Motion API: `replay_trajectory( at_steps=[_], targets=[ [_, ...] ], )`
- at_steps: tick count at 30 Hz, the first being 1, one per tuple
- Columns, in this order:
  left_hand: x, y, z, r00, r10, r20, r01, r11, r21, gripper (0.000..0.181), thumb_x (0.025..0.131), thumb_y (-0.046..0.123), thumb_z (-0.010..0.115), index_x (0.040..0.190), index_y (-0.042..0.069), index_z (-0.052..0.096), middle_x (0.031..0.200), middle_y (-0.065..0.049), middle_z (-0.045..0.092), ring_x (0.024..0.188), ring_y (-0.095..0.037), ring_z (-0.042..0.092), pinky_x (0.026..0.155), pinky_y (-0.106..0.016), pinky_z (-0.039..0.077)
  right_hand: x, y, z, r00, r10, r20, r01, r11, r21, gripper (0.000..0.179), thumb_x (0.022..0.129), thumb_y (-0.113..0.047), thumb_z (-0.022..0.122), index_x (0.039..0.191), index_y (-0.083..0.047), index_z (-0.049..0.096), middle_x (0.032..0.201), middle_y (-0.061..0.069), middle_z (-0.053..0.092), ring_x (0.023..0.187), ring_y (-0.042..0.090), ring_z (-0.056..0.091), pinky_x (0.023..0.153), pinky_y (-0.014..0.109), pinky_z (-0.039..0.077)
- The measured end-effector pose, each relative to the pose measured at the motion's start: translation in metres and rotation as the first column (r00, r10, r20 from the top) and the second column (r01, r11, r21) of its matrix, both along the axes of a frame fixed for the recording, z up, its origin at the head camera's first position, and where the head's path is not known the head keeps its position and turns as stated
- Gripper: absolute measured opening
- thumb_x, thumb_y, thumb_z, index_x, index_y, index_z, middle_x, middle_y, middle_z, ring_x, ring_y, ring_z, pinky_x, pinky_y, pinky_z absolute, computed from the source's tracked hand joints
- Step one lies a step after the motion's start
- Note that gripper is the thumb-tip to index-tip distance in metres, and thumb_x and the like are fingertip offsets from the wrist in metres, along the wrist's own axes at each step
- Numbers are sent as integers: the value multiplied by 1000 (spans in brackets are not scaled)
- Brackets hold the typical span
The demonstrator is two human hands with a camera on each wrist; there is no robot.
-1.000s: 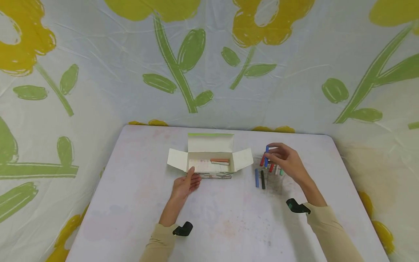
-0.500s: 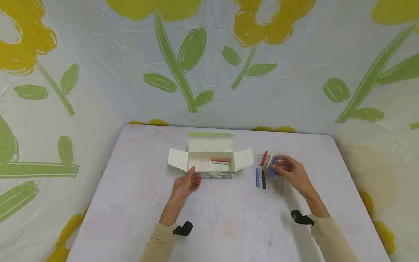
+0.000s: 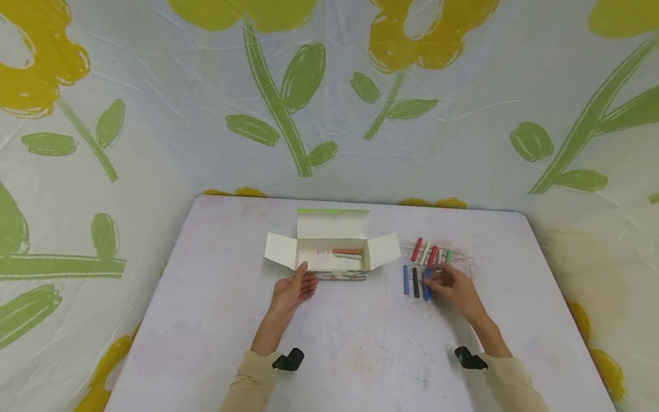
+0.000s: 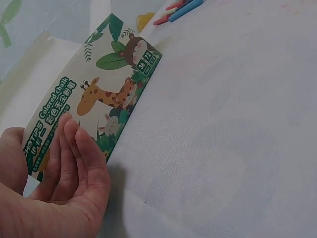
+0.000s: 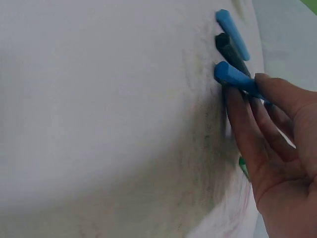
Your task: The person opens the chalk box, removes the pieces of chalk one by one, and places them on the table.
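My right hand [image 3: 460, 293] pinches a blue chalk stick [image 5: 237, 78] between thumb and fingers, low over the table at the right. Left of it lie a dark green or black chalk stick [image 3: 415, 283] and a lighter blue chalk stick [image 3: 406, 280], roughly parallel. My left hand [image 3: 288, 296] holds the front wall of an open chalk box [image 4: 109, 91], thumb over the rim and fingers along the printed outside. Inside the box, an orange chalk stick [image 3: 347, 251] and a white chalk stick [image 3: 348, 256] lie near the right end.
Behind the right hand lies a row of chalks: a red chalk [image 3: 416, 249], a pale yellow chalk [image 3: 424, 253], and red, white and green ones. The box's side flap [image 3: 385, 250] sticks out toward them. Chalk smudges mark the white table [image 3: 360, 343]; a flowered cloth [image 3: 443, 143] hangs behind.
My right hand has brought the blue chalk down and toward me, from above the back row to beside the dark chalk. The left hand and the box have stayed in place.
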State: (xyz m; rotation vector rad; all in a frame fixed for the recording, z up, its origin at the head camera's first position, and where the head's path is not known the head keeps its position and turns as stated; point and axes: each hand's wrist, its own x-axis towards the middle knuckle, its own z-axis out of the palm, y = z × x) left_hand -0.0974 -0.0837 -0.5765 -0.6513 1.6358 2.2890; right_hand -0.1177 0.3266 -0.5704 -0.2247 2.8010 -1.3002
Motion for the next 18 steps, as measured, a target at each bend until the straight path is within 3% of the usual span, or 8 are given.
replay_trajectory(
  at_steps=[5,10,18],
  targets=[
    [-1,0,-1,1000,5,-1,-5,1000,15,63,98,50,68,111,-13,68,92,-8,74,81,-12,70,75,-22,59,1,-6,1,999,-19,-29,22,996,82,32,92,-12,79,118,3,66,95,12,71,84,21,67,68,18,52],
    [-1,1,0,1000,3,12,-3,1000,11,64,97,51,69,111,-12,68,93,-8,74,82,-12,71,75,-22,59,0,-8,7,999,-28,-33,32,992,122,28,96,-10,74,118,5,66,100,16,71,89,29,70,71,20,54],
    [-1,0,-1,1000,7,19,-7,1000,1,64,96,51,70,109,-11,69,91,-8,75,82,-14,72,75,-23,59,-9,-14,28,995,-13,-104,23,995,101,22,100,-9,68,116,6,66,104,20,71,95,36,70,84,47,60]
  ],
)
